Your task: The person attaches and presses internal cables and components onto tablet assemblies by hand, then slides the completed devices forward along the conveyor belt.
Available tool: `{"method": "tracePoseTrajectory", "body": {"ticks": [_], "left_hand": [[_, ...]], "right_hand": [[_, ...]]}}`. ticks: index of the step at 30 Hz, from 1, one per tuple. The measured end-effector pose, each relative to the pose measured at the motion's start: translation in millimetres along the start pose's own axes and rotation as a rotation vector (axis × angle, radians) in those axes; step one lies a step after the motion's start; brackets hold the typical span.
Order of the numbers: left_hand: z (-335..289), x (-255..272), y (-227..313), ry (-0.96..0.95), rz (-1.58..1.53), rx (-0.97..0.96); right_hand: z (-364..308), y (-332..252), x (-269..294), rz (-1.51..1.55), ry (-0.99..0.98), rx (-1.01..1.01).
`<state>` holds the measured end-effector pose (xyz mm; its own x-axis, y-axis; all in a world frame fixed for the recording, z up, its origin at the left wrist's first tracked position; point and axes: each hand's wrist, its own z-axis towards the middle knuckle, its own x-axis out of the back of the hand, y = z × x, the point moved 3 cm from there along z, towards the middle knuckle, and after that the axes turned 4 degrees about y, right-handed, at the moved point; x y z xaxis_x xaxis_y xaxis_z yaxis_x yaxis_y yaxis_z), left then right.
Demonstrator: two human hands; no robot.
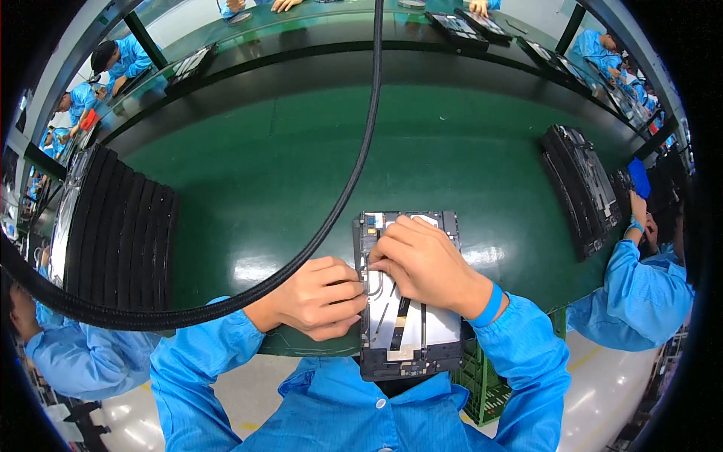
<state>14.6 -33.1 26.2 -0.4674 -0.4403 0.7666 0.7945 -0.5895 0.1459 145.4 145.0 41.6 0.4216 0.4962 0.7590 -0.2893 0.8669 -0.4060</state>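
An opened tablet-like device [444, 331], with a black frame and white and silver inner panels, lies flat on the green table in front of me. My left hand [320, 297] is at its left edge, fingers curled together, thumb side toward the device. Over the upper half reaches my right hand [422, 264], its fingertips pinched near the left inner edge. Whatever sits between the fingers of either hand is too small or hidden. A thin grey curved strip [378, 285] shows just below the right fingertips. The right hand covers much of the upper panel.
A thick black braided cable [354, 181] arcs across the view, passing above my left wrist. Several black device frames [124, 233] are stacked at the left; more devices [584, 188] lie at the right, near a co-worker's arm [633, 279]. A green crate [486, 384] stands below the table edge.
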Motion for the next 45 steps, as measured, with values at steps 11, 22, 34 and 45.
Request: {"method": "tracePoseTrajectory", "body": {"ticks": [11, 22, 34, 45], "left_hand": [[7, -2, -7, 0.039, 0.127, -0.003], [16, 1, -39, 0.045, 0.088, -0.042], [12, 2, -39, 0.007, -0.006, 0.143], [10, -5, -40, 0.046, 0.048, 0.132]], "right_hand": [[5, 11, 2, 0.181, 0.058, -0.120], [7, 24, -1, 0.323, 0.119, -0.231], [8, 29, 0, 0.423, 0.047, -0.429], [7, 30, -4, 0.417, 0.063, -0.399]]}}
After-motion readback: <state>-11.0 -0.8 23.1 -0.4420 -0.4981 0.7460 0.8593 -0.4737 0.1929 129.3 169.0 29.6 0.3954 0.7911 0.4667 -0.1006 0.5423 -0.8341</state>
